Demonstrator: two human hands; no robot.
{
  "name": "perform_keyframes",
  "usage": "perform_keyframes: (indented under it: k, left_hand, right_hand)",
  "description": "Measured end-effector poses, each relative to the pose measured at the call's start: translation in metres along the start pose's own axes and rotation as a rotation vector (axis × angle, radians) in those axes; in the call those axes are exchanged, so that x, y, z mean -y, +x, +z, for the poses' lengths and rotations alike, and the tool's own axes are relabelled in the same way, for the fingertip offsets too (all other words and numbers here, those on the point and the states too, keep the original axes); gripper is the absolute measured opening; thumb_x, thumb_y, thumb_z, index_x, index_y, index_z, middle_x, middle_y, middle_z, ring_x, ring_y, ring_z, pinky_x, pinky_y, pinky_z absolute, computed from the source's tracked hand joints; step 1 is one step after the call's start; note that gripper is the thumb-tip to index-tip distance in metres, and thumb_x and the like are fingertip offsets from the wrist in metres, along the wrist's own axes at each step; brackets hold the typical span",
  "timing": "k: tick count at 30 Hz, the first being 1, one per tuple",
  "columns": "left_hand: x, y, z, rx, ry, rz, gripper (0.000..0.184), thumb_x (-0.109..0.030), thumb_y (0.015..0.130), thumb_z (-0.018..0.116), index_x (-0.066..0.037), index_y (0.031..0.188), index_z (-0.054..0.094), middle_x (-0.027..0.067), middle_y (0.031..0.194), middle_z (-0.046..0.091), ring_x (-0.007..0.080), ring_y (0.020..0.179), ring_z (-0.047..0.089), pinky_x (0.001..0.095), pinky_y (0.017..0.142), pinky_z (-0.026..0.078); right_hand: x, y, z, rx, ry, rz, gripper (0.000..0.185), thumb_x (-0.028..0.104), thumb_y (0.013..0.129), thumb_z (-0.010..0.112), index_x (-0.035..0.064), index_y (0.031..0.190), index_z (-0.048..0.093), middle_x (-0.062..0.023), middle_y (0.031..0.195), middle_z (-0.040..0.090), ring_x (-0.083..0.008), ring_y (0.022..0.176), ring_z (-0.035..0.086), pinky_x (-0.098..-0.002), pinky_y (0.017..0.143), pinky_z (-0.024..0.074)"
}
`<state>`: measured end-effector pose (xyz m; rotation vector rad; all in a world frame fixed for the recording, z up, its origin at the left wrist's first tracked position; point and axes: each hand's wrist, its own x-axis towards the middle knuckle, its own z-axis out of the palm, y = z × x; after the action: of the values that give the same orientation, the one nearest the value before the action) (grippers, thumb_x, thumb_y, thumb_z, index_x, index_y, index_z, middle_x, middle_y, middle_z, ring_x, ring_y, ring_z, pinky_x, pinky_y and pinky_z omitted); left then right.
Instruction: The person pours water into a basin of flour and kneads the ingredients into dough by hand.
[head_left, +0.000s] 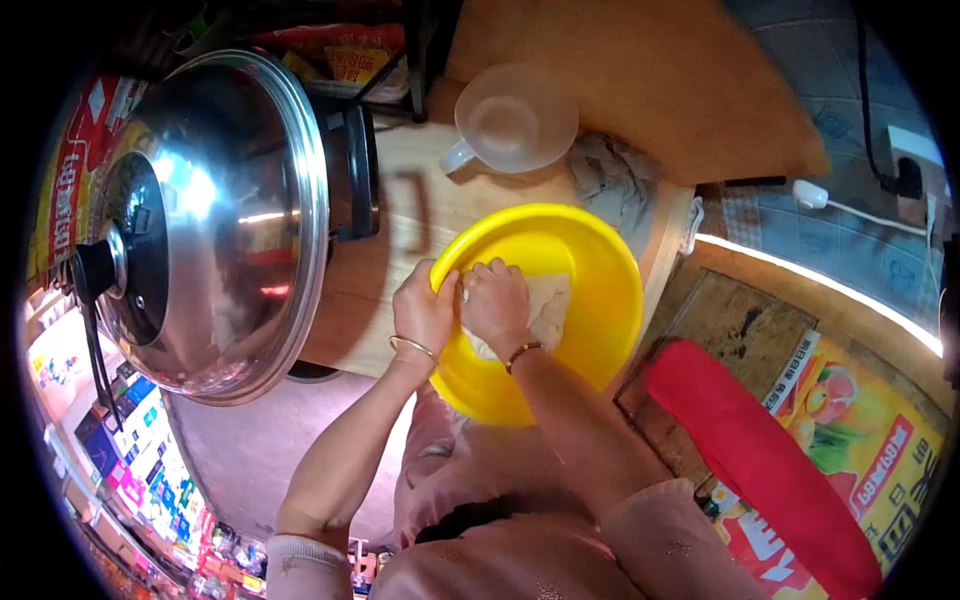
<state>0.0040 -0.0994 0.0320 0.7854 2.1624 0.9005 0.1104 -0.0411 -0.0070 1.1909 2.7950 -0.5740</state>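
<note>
A yellow basin (600, 345) stands at the near edge of a wooden table. Inside it lies a pale lump of dough (549, 300), partly covered by my right hand. My left hand (424, 308) is closed over the basin's left rim, with the thumb on the inner side. My right hand (495, 302) is curled into the dough, knuckles pointing away from me. The undersides of its fingers are hidden. Beyond the basin stands a translucent plastic jug (530, 118), its handle toward the lower left.
A large pan with a shiny lid (230, 230) fills the left side. A grey cloth (612, 180) lies behind the basin. To the right, a long red object (750, 460) rests on a printed cardboard box (880, 440). A white cable (870, 223) hangs near the tiled wall.
</note>
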Motion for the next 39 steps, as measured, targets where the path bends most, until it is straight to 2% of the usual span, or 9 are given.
perform_keyframes:
  k: [7,10,11,13,15,17,20,32,39]
  left_hand:
    - [0.014,-0.006,0.007,-0.056,0.068,0.083,0.022,-0.020,0.080,0.063,0.001,0.085,0.057,0.0240,0.078,0.060,0.0416,0.076,0.058,0.0455,0.066,0.046]
    - [0.010,-0.003,0.003,-0.092,0.106,0.109,0.024,-0.021,0.079,0.064,0.001,0.085,0.057,0.0240,0.080,0.061,0.0416,0.077,0.058,0.0460,0.067,0.046]
    - [0.008,-0.005,0.005,-0.089,0.123,0.090,0.024,-0.021,0.079,0.064,0.001,0.085,0.057,0.0240,0.080,0.061,0.0414,0.077,0.058,0.0461,0.068,0.046]
    - [0.011,-0.001,0.007,-0.103,0.134,0.140,0.023,-0.020,0.079,0.064,0.001,0.085,0.058,0.0237,0.081,0.061,0.0408,0.078,0.058,0.0463,0.069,0.046]
    - [0.016,-0.003,0.009,-0.090,0.074,0.139,0.022,-0.020,0.080,0.063,0.000,0.086,0.057,0.0236,0.080,0.061,0.0408,0.077,0.058,0.0462,0.069,0.046]
    - [0.017,-0.007,0.007,-0.071,0.078,0.127,0.021,-0.019,0.080,0.063,0.000,0.086,0.057,0.0237,0.079,0.061,0.0411,0.077,0.058,0.0460,0.068,0.046]
    - [0.010,-0.010,0.004,-0.025,0.071,0.068,0.021,-0.019,0.081,0.062,0.000,0.087,0.056,0.0241,0.078,0.060,0.0417,0.075,0.058,0.0457,0.066,0.047]
    - [0.007,0.000,0.001,-0.012,0.001,0.049,0.019,-0.017,0.082,0.061,0.000,0.087,0.055,0.0245,0.075,0.059,0.0426,0.072,0.057,0.0457,0.061,0.045]
    - [0.012,-0.002,0.005,-0.073,0.083,0.094,0.021,-0.019,0.080,0.063,-0.001,0.088,0.056,0.0241,0.079,0.060,0.0421,0.076,0.058,0.0464,0.066,0.046]
  right_hand:
    - [0.003,-0.012,-0.010,0.046,-0.036,-0.123,0.021,0.024,0.073,0.053,0.0087,0.066,0.066,-0.0074,0.073,0.061,-0.0228,0.074,0.058,-0.0367,0.071,0.0431]
    - [0.005,-0.042,-0.030,0.577,-0.237,-0.557,0.024,0.025,0.075,0.050,0.0082,0.069,0.067,-0.0079,0.080,0.062,-0.0236,0.088,0.058,-0.0382,0.088,0.0400]
    - [0.002,-0.053,-0.029,0.568,-0.245,-0.548,0.024,0.025,0.075,0.050,0.0082,0.069,0.067,-0.0079,0.080,0.062,-0.0236,0.088,0.058,-0.0382,0.088,0.0400]
    - [-0.005,-0.060,-0.034,0.092,-0.031,-0.626,0.027,0.027,0.077,0.049,0.0066,0.083,0.066,-0.0092,0.092,0.061,-0.0226,0.102,0.053,-0.0400,0.099,0.0318]
    - [-0.004,-0.046,-0.039,-0.313,-0.039,-0.157,0.031,0.027,0.078,0.056,0.0065,0.101,0.061,-0.0107,0.100,0.059,-0.0249,0.110,0.047,-0.0441,0.103,0.0246]
    - [-0.016,-0.040,-0.006,-0.353,-0.076,0.136,0.027,0.027,0.077,0.058,0.0066,0.094,0.063,-0.0113,0.096,0.058,-0.0273,0.101,0.050,-0.0433,0.095,0.0314]
    - [-0.024,-0.022,-0.004,-0.111,-0.051,0.127,0.023,0.027,0.079,0.057,0.0066,0.083,0.065,-0.0104,0.088,0.058,-0.0269,0.091,0.051,-0.0420,0.084,0.0366]
    - [-0.043,0.034,0.001,0.002,-0.044,-0.102,0.029,0.025,0.078,0.052,0.0069,0.059,0.065,-0.0113,0.062,0.062,-0.0278,0.060,0.060,-0.0402,0.060,0.0478]
    - [-0.043,0.028,-0.018,-0.015,0.059,-0.064,0.037,0.033,0.082,0.050,0.0046,0.066,0.066,-0.0162,0.073,0.064,-0.0316,0.071,0.062,-0.0422,0.068,0.0492]
